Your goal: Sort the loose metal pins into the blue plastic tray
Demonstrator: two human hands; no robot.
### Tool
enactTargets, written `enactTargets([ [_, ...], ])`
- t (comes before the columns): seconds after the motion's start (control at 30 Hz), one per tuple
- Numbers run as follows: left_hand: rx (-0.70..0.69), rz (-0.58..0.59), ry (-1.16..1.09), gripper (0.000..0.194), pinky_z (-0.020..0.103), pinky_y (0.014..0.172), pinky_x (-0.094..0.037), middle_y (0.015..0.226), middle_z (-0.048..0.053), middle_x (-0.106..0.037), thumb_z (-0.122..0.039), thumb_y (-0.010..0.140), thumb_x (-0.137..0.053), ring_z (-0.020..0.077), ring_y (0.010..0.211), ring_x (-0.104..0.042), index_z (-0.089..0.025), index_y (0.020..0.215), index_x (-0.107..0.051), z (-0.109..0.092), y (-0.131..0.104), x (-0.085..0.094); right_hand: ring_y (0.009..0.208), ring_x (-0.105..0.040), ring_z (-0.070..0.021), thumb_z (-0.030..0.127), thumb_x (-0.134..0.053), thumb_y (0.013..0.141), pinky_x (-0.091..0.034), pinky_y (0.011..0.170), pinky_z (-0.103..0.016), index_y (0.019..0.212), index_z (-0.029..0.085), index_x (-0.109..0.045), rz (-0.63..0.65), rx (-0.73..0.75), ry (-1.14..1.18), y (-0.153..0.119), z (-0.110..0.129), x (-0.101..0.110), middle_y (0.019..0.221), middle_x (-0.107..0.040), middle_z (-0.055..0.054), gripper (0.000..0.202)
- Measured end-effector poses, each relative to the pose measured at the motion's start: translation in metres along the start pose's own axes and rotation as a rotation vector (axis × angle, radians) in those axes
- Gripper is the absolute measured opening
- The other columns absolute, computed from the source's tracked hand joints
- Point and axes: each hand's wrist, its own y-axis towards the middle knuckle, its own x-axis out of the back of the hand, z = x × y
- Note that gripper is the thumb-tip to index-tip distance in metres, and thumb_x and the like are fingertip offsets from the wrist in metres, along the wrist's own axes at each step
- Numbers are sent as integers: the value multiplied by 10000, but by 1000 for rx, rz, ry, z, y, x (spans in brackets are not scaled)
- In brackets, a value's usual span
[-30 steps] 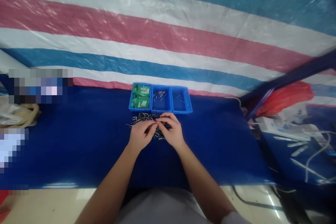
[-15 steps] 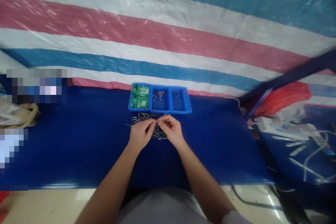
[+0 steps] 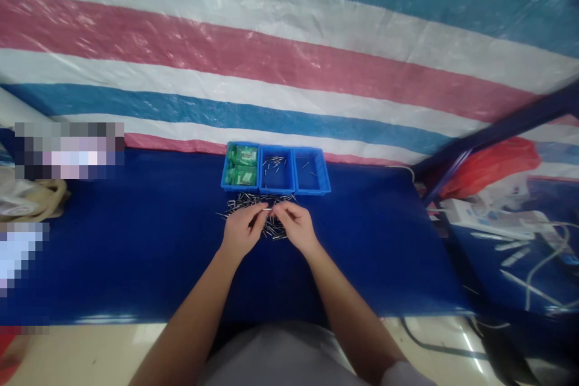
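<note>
A short, thin metal rod [image 3: 267, 210] is pinched between the fingertips of my left hand [image 3: 241, 231] and my right hand [image 3: 296, 226]. Both hands are closed, fingertips almost meeting. Its exact kind is too small to make out. Under and around my fingers lies a pile of similar thin metal rods [image 3: 275, 230], dark and silvery, partly hidden by both hands. Just beyond the pile stand three joined blue bins: the left bin [image 3: 224, 178] holds green packets [image 3: 244, 176], the middle bin [image 3: 277, 190] several loose rods, the right bin [image 3: 322, 172] a few.
Everything rests on a dark blue table [image 3: 149, 241]. A striped tarpaulin [image 3: 289, 60] hangs behind it. To the right, a blue metal post [image 3: 452, 172] rises near a red bag [image 3: 497, 163], a white power strip [image 3: 474, 220] and cables. Far left sits a tan basket [image 3: 52, 202].
My right fingertips have shifted slightly and closed in towards my left ones around the rod. More of the rod's bright side shows now. Arms, pile and bins are practically unmoved.
</note>
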Motion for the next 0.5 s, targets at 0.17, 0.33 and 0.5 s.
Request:
enactTargets([
  [0.17,-18,9,4,185,249,769,-571,989,27,-760,-231,915,-575,138,826,-725,-216,1064,-682,0,2,1,760,-678,-181,419,-587,925,-533,750,-304,751,202,-725,20,10,-6,0,-1,0,781,-725,-31,310],
  [0.33,11,79,54,187,239,692,-535,847,19,-748,-280,951,-513,131,720,-701,-203,988,-679,-2,4,4,751,-690,-185,386,-700,847,-552,717,-300,868,218,-741,-48,-4,48,-1,-5,-4,819,-743,-33,174],
  [0.5,26,99,79,215,232,664,-504,792,16,-729,-295,963,-487,129,696,-685,-194,917,-672,-3,5,6,722,-673,-166,333,-743,814,-551,699,-292,923,228,-745,-80,51,-2,0,-7,-6,858,-746,-35,151],
])
